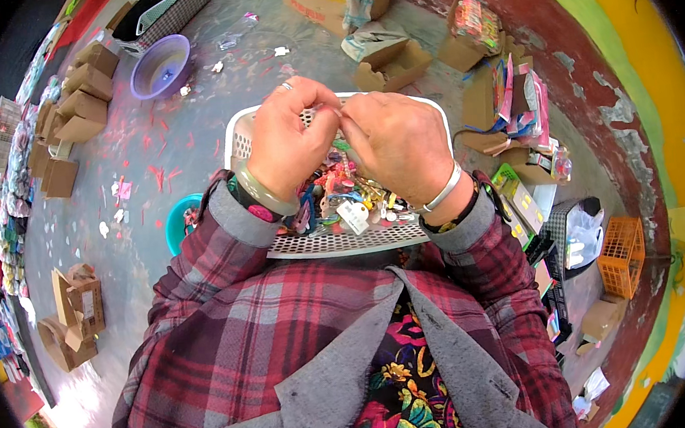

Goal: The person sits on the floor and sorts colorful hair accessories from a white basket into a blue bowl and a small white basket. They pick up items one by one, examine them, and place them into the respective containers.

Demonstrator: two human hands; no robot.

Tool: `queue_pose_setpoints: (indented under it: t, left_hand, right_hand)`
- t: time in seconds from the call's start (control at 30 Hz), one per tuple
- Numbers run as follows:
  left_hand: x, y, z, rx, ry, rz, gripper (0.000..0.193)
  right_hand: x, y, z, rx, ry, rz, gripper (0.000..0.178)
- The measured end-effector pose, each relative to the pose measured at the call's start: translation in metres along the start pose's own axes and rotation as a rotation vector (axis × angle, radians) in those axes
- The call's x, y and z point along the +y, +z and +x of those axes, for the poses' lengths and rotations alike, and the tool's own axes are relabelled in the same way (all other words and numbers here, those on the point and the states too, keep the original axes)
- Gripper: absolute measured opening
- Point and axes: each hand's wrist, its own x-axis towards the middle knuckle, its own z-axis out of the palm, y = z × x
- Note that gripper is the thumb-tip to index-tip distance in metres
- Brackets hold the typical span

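Observation:
Both my hands are raised over a white perforated plastic basket, with their fingertips brought together near its far rim. My left hand is closed in a pinch, thumb against forefinger. My right hand is pinched as well and meets the left at the fingertips. Whatever they pinch is too small or too hidden to make out. Below them, the basket holds a heap of small colourful trinkets, with a white tag lying on top near the front.
A teal bowl stands left of the basket, and a purple basin farther off. Open cardboard boxes line the left; more boxes stand beyond the basket. An orange crate is at the right wall. Red scraps litter the floor.

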Motion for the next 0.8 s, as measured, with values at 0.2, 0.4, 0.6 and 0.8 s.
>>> queue_pose_setpoints:
  t: [0.2,0.4,0.6,0.8]
  left_hand:
    - [-0.001,-0.027,0.007,0.186,-0.212,-0.374,0.016]
    - [-0.008,-0.033,0.007,0.417,-0.294,-0.750,0.017]
    - [-0.007,-0.037,0.005,0.387,-0.346,-0.807,0.018]
    - [-0.007,-0.033,0.004,0.390,-0.393,-0.811,0.018]
  right_hand:
    - [0.005,0.000,-0.004,-0.164,0.097,0.216,0.009]
    - [0.007,0.025,-0.012,-0.491,-0.045,0.180,0.012]
    - [0.000,0.066,-0.001,-0.536,-0.226,0.154,0.024]
    - [0.013,0.093,-0.006,-0.594,-0.215,0.187,0.015]
